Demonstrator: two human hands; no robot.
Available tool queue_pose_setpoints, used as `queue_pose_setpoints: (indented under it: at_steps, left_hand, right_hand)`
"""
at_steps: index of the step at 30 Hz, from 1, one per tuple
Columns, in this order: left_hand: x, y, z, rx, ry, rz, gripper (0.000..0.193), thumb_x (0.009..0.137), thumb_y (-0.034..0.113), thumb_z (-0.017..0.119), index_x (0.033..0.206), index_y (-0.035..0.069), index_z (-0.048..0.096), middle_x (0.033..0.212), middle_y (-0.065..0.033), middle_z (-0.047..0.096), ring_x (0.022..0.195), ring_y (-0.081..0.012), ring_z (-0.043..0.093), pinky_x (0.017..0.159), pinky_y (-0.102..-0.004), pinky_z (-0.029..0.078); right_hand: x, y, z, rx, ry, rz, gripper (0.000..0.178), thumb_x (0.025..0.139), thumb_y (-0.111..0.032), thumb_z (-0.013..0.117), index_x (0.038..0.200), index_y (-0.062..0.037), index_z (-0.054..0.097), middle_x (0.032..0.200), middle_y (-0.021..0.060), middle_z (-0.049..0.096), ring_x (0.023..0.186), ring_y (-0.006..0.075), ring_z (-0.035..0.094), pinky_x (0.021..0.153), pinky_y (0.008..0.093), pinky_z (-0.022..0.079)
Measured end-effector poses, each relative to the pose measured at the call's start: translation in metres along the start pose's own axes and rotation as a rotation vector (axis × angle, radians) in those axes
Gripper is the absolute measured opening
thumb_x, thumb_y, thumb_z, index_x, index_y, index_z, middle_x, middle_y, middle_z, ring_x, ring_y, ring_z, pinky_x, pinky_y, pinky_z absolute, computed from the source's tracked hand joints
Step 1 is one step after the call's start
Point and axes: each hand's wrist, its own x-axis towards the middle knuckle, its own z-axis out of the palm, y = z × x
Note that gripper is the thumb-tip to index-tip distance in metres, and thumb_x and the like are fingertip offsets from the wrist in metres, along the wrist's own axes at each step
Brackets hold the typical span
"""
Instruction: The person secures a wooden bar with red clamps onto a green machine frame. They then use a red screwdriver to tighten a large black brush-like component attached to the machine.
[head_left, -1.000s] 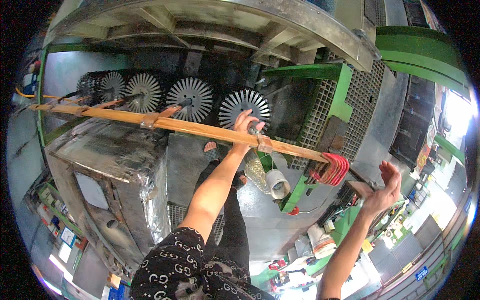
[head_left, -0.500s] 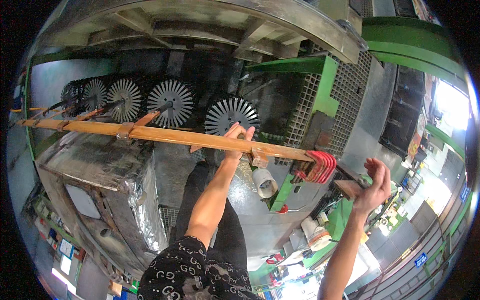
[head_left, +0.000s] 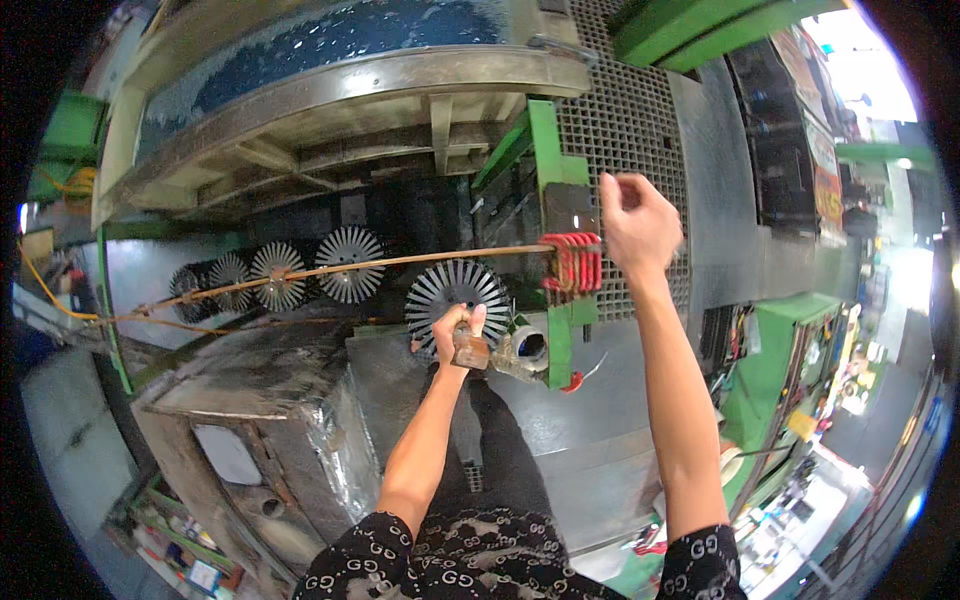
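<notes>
My left hand (head_left: pixel 458 330) is closed around a rod with a brown, block-shaped metal end (head_left: pixel 470 352). Just behind that hand is a round metal disc (head_left: pixel 440 285) with many narrow radial slots; whether the rod joins its middle is hidden by my fingers. A long copper-coloured bar (head_left: pixel 430 259) runs from left to right beyond the hand, and the brown end sits on my side of it. My right hand (head_left: pixel 645 228) is raised beside the bar's right end, near a red coil wrapping (head_left: pixel 572 263). Its fingers curl loosely, the thumb stands apart, and nothing shows in it.
More slotted discs (head_left: pixel 350 262) hang in a row along the bar at left. Behind it stands a tank with a thick rim (head_left: pixel 360 85) and blue liquid. A green post (head_left: pixel 548 150), a grating (head_left: pixel 625 110), a pipe end (head_left: pixel 530 345) and a worn metal cabinet (head_left: pixel 240 395) are around me.
The brown block end in my left hand has come off the bar toward me. My right hand has left the bar's end and moved up and left. The view has shifted.
</notes>
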Motion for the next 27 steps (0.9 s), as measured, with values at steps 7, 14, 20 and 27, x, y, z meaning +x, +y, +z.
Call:
queue_pose_setpoints:
  at_steps: [7, 14, 20, 27]
  left_hand:
    - [-0.037, 0.043, -0.041, -0.006, -0.068, -0.146, 0.032, 0.095, 0.017, 0.067, 0.069, 0.003, 0.055, 0.069, 0.0011, 0.058, 0.067, -0.007, 0.049, 0.065, -0.0257, 0.042]
    - [-0.064, 0.1, -0.068, -0.208, -0.046, 0.04, 0.039, 0.1, 0.014, 0.058, 0.064, 0.007, 0.045, 0.064, -0.0005, 0.05, 0.061, -0.0093, 0.047, 0.076, -0.0298, 0.049]
    - [-0.082, 0.17, -0.1, -0.244, -0.025, 0.126, 0.041, 0.102, 0.014, 0.054, 0.064, 0.008, 0.043, 0.06, 0.0001, 0.045, 0.057, -0.0105, 0.045, 0.078, -0.0362, 0.052]
    - [-0.119, 0.242, -0.167, -0.396, -0.025, 0.419, 0.045, 0.103, 0.033, 0.051, 0.066, 0.009, 0.041, 0.055, -0.0009, 0.041, 0.049, -0.0129, 0.042, 0.062, -0.035, 0.049]
  right_hand:
    - [0.002, 0.002, -0.005, 0.122, -0.022, -0.14, 0.039, 0.086, -0.048, 0.066, 0.097, -0.0106, 0.075, 0.091, 0.0094, 0.073, 0.085, 0.0287, 0.07, 0.076, 0.0377, 0.054]
    - [-0.085, 0.069, -0.071, 0.496, 0.262, -0.426, 0.013, 0.089, -0.011, 0.068, 0.099, -0.0025, 0.07, 0.11, 0.014, 0.07, 0.106, 0.0286, 0.066, 0.095, 0.0386, 0.049]
    - [-0.299, 0.199, -0.129, 0.407, -0.015, 0.054, 0.016, 0.092, -0.017, 0.065, 0.101, -0.0047, 0.069, 0.109, 0.013, 0.07, 0.105, 0.0292, 0.066, 0.096, 0.0393, 0.048]
    - [-0.497, 0.288, -0.15, 0.271, -0.663, 0.707, 0.041, 0.093, -0.04, 0.063, 0.114, -0.0054, 0.069, 0.115, 0.0159, 0.07, 0.109, 0.0282, 0.067, 0.094, 0.04, 0.051]
